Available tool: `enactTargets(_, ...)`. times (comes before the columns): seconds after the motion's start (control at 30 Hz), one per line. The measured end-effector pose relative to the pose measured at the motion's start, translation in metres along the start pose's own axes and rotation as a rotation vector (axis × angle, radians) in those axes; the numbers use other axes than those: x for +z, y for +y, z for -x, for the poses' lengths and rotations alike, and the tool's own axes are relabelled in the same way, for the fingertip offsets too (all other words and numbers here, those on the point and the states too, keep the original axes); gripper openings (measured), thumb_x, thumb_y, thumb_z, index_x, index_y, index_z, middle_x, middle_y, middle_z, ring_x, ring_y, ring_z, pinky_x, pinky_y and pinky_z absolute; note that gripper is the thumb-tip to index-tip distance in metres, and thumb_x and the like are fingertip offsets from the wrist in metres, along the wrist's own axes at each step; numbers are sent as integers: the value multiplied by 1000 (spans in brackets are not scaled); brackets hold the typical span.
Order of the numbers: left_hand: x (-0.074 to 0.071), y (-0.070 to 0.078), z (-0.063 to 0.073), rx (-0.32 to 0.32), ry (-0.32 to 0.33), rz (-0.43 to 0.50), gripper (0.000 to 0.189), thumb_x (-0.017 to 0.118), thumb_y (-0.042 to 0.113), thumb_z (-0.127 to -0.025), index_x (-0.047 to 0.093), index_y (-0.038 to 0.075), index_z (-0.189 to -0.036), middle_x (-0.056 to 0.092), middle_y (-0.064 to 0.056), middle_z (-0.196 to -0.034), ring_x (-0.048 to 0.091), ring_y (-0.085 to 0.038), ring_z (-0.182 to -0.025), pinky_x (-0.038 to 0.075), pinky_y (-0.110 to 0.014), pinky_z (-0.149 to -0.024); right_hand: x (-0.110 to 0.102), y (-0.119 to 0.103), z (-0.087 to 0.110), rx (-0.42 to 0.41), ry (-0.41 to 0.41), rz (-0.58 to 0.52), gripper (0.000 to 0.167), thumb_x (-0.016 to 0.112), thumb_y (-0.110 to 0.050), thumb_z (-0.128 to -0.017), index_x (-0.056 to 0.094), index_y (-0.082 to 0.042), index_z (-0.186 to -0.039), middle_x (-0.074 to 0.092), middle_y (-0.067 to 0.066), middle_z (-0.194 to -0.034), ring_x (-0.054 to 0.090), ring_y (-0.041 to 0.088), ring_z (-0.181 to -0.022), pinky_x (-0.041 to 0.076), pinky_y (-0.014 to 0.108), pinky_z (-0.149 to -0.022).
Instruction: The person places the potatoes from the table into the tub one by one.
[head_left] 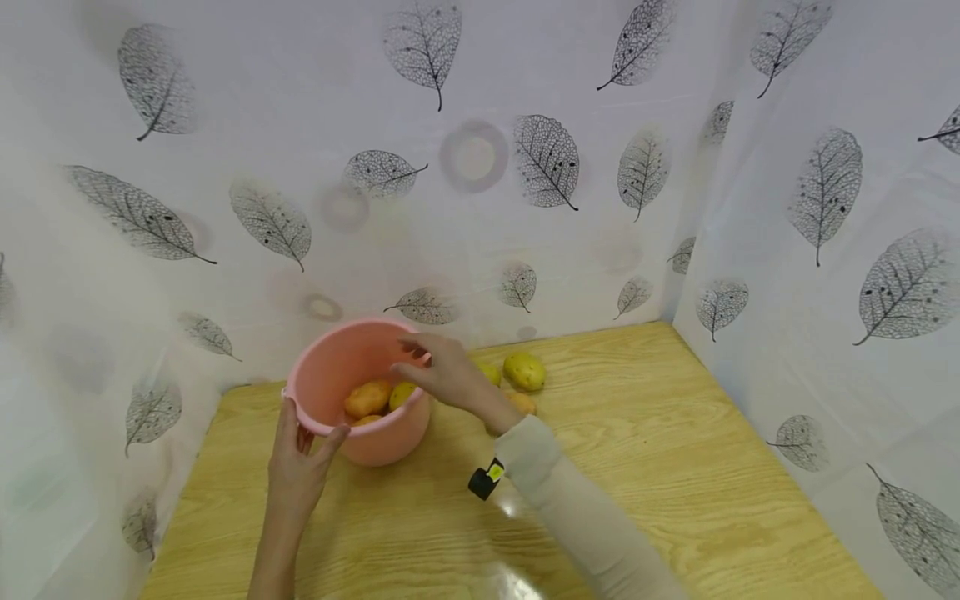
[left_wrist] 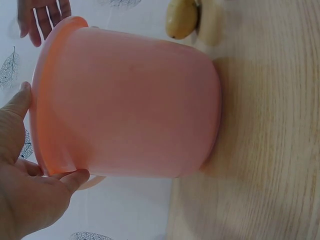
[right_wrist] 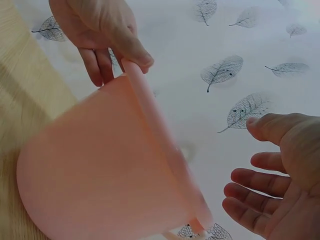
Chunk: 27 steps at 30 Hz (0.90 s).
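While the left hand (head_left: pixel 298 468) grips the pink bucket (head_left: pixel 386 446), the right hand (head_left: pixel 452 372) is relaxed. Only head cam catches yellowish produce (head_left: pixel 367 398) inside.

On the table (head_left: pixel 637 467), toward its back left corner: the bucket (head_left: pixel 386 447). Inside it, low down: at least three pieces of produce (head_left: pixel 367 398). Just right of the bucket, lying on the table near its back edge: more produce (head_left: pixel 525 372), partly behind the right hand (head_left: pixel 444 371) in the head view. Holding the rim at its left front: the left hand (head_left: pixel 298 462). Over the rim's right side, apart from it: the right hand. Behind the table, and along both sides: sheets (head_left: pixel 480 250).
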<state>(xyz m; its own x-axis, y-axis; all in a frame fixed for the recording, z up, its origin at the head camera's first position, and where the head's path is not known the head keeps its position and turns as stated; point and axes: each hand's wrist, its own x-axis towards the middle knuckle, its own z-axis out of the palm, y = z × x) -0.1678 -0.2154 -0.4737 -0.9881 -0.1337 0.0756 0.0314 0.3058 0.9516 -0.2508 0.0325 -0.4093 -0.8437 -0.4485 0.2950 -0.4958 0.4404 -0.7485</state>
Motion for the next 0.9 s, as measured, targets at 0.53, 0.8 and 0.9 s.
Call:
enactTargets(0.53, -1, -5, -3, 16, -8, -1, 103, 74, 23, -98, -4, 20, -166, -2, -2, -172, 19, -29, -155, 26, -28, -122, -33, 14, 20, 10, 91, -30, 47, 70, -18, -100, 60, 4, -141, 67, 22, -128, 66, 31, -110, 61, 41, -93)
enactTargets(0.8, 0, -5, -3, 35, -1, 2, 103, 74, 21, -98, -3, 20, -166, -2, -1, -171, 18, -29, -155, 26, -23, -121, -50, 27, 35, 61, 125, -22, 47, 70, -20, -101, 59, 2, -141, 67, 19, -128, 66, 29, -111, 59, 44, -96)
enactTargets(0.9, 0, -5, -3, 43, -1, 7, 103, 74, 19, -98, -4, 20, -166, -2, 0, -171, 17, -29, -155, 26, -21, -120, -57, 32, 41, 71, 138, -5, 48, 70, -20, -101, 59, 3, -141, 67, 19, -128, 66, 30, -111, 59, 44, -96)
